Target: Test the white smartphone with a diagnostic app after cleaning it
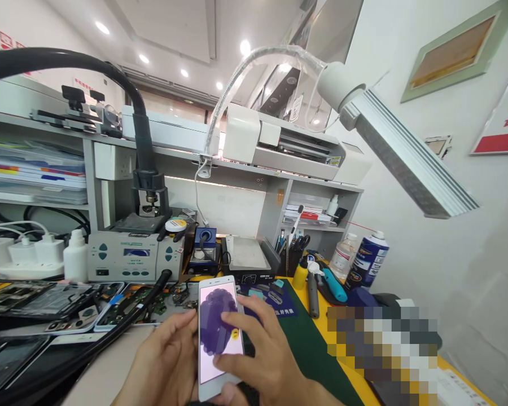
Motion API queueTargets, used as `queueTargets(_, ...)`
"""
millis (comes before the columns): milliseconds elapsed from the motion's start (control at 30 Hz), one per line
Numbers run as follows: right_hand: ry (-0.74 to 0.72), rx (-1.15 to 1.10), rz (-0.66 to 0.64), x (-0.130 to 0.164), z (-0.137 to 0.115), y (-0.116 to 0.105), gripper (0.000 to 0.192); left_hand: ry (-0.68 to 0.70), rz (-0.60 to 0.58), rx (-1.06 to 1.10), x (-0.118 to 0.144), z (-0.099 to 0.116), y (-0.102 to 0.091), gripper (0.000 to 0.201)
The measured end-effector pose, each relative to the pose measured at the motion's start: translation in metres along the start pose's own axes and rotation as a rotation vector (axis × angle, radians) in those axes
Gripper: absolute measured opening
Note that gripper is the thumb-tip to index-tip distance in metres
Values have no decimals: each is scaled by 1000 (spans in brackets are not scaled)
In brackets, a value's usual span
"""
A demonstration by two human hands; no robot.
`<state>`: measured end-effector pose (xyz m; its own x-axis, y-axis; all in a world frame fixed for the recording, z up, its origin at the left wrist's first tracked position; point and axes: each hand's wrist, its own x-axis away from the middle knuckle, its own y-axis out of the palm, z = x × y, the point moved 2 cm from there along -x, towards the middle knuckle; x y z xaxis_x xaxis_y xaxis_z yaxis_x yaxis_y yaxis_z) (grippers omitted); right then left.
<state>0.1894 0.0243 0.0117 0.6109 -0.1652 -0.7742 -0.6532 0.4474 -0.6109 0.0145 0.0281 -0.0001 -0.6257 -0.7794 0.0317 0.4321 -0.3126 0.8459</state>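
A white smartphone point(210, 324) is held upright with its lit screen towards me, showing a large purple blob on a pale pink ground and a small yellow round icon. My left hand point(163, 358) grips it from the left side and behind, so most of those fingers are hidden. Over the right half of the phone lies my right hand point(273, 352), its fingers spread. Two of its fingertips rest on or just above the screen, and another finger reaches the upper right edge. The thumb is near the bottom edge.
A soldering station point(133, 256) and a black-framed plate device point(248, 254) stand behind. Opened phones and circuit boards point(144, 301) fill the left, with a thick black hose point(122, 324) across them. A green mat point(313, 355), bottles and a spray can point(367, 259) are right. A lamp point(410, 152) hangs overhead.
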Motion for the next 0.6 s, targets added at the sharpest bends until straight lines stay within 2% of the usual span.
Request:
queueTargets(100, 38, 4, -82, -2, -2, 6, 33, -23, -5, 29, -1, -5, -3, 64)
queueTargets(200, 178, -20, -158, -9, -2, 2, 42, -32, -2, 7, -1, -10, -3, 61)
queueTargets(333, 359, -37, -236, -19, 2, -9, 47, -59, 62, -120, 1, -13, -5, 51)
queueTargets(467, 438, 4, -205, -17, 11, -16, 44, -101, 84, -136, 2, -10, -7, 51)
queueTargets(600, 420, 15, -117, -8, 18, -18, 39, -74, 86, -87, 1, -3, -8, 53)
